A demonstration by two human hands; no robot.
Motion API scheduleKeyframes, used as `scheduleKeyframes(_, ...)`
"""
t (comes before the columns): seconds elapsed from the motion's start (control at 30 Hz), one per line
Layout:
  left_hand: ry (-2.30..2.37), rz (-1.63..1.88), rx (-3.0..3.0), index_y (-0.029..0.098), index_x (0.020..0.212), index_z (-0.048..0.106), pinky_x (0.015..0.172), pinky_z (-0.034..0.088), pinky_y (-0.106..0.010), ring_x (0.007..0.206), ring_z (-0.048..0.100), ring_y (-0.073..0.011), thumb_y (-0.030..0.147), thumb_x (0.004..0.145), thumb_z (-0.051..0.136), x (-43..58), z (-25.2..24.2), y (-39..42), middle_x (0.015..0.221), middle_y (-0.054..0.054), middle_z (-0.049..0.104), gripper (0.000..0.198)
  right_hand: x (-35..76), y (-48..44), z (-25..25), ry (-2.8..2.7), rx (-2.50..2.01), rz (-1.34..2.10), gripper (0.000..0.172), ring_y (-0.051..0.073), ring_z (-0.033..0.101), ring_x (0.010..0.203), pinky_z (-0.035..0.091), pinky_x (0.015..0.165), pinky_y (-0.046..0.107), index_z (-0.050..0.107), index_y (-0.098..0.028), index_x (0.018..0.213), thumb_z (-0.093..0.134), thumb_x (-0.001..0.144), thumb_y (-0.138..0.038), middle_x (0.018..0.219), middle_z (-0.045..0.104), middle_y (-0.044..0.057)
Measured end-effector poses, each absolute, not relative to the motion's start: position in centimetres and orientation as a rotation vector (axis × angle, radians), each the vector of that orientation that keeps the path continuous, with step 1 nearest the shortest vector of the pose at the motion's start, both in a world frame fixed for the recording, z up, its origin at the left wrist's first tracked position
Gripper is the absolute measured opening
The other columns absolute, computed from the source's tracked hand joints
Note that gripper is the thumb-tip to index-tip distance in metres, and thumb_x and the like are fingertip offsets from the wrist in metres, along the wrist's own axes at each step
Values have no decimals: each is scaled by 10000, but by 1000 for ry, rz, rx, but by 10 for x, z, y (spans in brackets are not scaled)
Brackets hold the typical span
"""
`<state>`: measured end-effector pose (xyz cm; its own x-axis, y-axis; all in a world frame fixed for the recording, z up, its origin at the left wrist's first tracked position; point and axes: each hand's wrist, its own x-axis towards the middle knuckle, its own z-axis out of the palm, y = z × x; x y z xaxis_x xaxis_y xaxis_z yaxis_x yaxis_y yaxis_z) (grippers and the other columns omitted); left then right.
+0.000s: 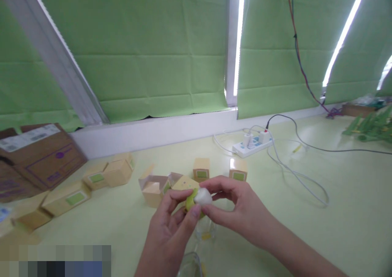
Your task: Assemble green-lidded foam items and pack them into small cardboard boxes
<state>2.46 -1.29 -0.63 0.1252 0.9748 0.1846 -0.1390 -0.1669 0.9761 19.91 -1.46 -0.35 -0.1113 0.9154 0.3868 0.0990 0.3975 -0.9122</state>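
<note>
My left hand (171, 222) is closed on a small yellow-green rounded piece (190, 200), thumb and fingers around it. The fingertips of my right hand (234, 203) pinch a white rounded piece (203, 196) that sits against the yellow-green one. What kind of thing they make up, I cannot tell. Below my hands stands a clear glass or plastic container (210, 229) with a yellow mark. A second clear container (190, 264) is partly cut off at the bottom edge. Just behind my left hand is an open cream box (152, 193) with its flaps up.
Two small cream boxes (201, 170) with green labels stand beyond my hands. More cream boxes (67, 197) line the left side, before a brown carton (49, 158). A white power strip (251, 146) with loose cables lies at the back; green plant-like pieces (372, 126) are far right.
</note>
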Motion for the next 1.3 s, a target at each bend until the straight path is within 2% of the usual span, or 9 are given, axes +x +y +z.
scheduleKeyframes(0.2,982,1255,1369,237,992,609,816,596,-229,953,729,-170,407,852,738,19,-8,-9,1034,-14,734,255,195,-21,-1,-1655,-904,548,366,166,737,876,588,841,273,765,-213,1113,779,757,-130,988,804,12)
scheduleKeyframes(0.37,986,1212,1379,251,1298,569,910,602,-287,1159,694,-244,459,817,757,18,-3,-8,1168,-65,761,557,197,-21,1,-1707,-791,350,419,160,722,959,568,889,243,742,-187,1167,762,765,-71,1051,787,42)
scheduleKeyframes(0.5,1014,1142,1482,224,1220,687,976,578,-315,1299,596,-289,506,859,685,17,-3,-8,1224,-71,761,458,199,-19,1,-1717,-766,300,445,171,711,998,563,928,265,724,-188,1180,750,760,-45,1081,782,54)
scheduleKeyframes(0.7,1021,1157,1562,239,1183,711,928,598,-285,1207,671,-262,470,883,667,15,-5,-5,1214,-49,770,381,199,-21,0,-1787,-772,312,461,175,686,1045,550,959,287,699,-229,1195,716,777,-37,1139,761,39)
scheduleKeyframes(0.87,1108,1170,1637,218,1185,710,921,593,-271,1168,696,-252,459,896,630,17,-2,-8,1216,-63,767,385,198,-23,1,-1821,-801,325,417,171,658,1088,522,994,269,696,-203,1185,741,792,-68,1166,736,54)
scheduleKeyframes(1.03,1254,1197,1820,231,1254,679,999,540,-277,1205,672,-229,443,946,537,21,-7,-14,1273,-57,738,400,195,-23,1,-1792,-802,250,290,171,676,1008,546,940,265,729,-172,1119,746,834,-123,1075,752,73)
scheduleKeyframes(1.2,1338,1224,1842,256,1252,686,984,550,-291,1156,695,-233,462,960,502,22,-11,-17,1272,-44,738,401,186,-25,2,-1756,-790,159,259,195,669,905,588,840,296,759,-143,1071,719,819,-99,959,731,100)
scheduleKeyframes(1.3,1305,1221,1816,262,1275,684,1048,507,-307,1231,650,-236,457,966,503,21,-10,-18,1313,-36,717,408,185,-25,2,-1760,-781,130,251,200,663,870,602,805,314,763,-160,1065,697,829,-107,933,722,96)
